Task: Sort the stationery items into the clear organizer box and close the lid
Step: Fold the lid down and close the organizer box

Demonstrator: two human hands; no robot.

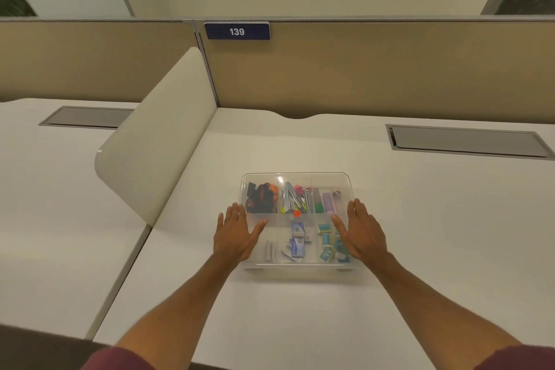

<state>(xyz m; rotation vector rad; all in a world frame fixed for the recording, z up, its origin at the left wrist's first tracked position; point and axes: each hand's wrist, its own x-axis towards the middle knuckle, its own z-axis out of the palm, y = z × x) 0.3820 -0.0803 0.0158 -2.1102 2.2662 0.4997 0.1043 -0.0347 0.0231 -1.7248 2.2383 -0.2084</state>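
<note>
The clear organizer box (295, 177) sits on the white desk with its clear lid lying over it. Through the lid I see black and orange binder clips (260, 198) at the back left, a stapler and pens (295, 198) in the back middle, purple tubes (328, 202) at the back right, staple boxes (297, 242) in the front middle and teal packets (327, 242) at the front right. My left hand (235, 233) lies flat on the lid's left side, fingers spread. My right hand (362, 231) lies flat on the lid's right side, fingers spread.
A rounded white divider panel (156, 156) stands to the left of the box. Beige partition walls run along the back, with a sign reading 139 (237, 31). A grey cable hatch (468, 141) is set into the desk at the back right, another hatch (87, 117) at the back left.
</note>
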